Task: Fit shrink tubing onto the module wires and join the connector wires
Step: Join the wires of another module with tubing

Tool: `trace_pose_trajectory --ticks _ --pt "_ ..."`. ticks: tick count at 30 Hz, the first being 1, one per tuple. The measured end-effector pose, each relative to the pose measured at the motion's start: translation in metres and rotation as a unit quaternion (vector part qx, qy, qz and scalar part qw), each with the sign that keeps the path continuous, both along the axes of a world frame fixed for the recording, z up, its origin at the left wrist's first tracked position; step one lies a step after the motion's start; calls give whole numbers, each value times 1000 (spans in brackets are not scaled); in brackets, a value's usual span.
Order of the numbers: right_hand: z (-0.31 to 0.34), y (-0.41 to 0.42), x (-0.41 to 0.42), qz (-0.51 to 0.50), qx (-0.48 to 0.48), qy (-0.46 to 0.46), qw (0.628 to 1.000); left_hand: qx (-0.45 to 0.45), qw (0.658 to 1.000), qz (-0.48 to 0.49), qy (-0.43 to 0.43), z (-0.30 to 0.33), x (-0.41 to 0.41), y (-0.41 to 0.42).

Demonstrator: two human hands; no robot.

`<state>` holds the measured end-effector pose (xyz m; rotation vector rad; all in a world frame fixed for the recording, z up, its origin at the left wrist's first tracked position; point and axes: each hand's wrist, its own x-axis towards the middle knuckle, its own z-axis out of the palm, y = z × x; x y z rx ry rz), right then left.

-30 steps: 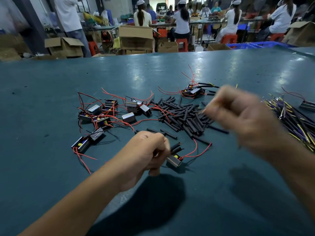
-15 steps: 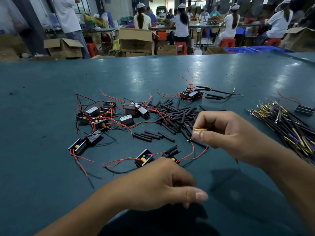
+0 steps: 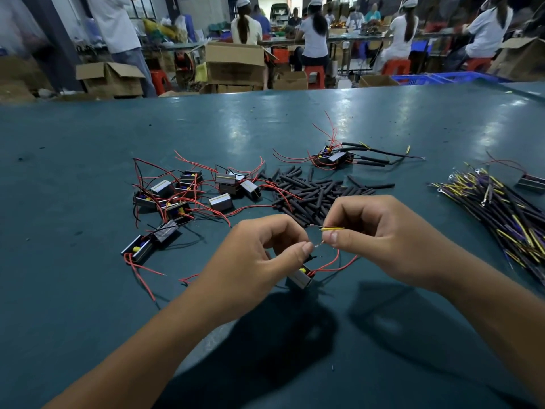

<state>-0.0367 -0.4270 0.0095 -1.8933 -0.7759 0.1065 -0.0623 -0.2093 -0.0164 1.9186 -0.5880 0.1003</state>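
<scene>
My left hand (image 3: 262,261) pinches a thin wire end of a small black module (image 3: 299,278) that hangs just below it, red leads looping off to the right. My right hand (image 3: 380,240) pinches a yellow connector wire (image 3: 333,229), its bare tip meeting the module wire between my thumbs. A heap of short black shrink tubes (image 3: 312,193) lies just behind my hands. Loose modules with red wires (image 3: 188,199) are scattered to the left.
A bundle of black and yellow connector wires (image 3: 501,214) lies at the right. A module fitted with tubing and wires (image 3: 336,157) sits further back. A lone module (image 3: 530,183) rests at the right edge. The green table (image 3: 88,290) ends before boxes and seated workers.
My left hand rose from the table's near side and took the module wire. My right hand came in from the right with the yellow wire, and both now meet at centre.
</scene>
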Motion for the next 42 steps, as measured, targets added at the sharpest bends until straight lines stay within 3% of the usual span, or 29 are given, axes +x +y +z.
trace_pose_trajectory --ticks 6,16,22,31,34,36,39,42 --pt "0 -1 -3 24 -39 -13 999 -43 999 -4 8 3 4 3" --pt "-3 -1 -2 10 -87 -59 994 31 999 -12 -25 3 1 0" --pt "-5 -1 -3 17 -91 -56 994 95 991 27 -89 8 -2 -4" --pt "6 -5 -3 17 -107 -113 988 108 983 68 -132 15 -8 -11" --pt "17 -21 3 -28 -71 -130 989 121 978 111 -132 15 -2 2" --pt "28 -40 9 -91 -5 -141 986 78 983 151 -74 18 8 19" --pt "29 -47 12 -96 7 -116 989 45 995 90 -21 20 11 31" --pt "17 -32 12 -35 -34 -57 997 123 991 -44 -28 13 0 14"
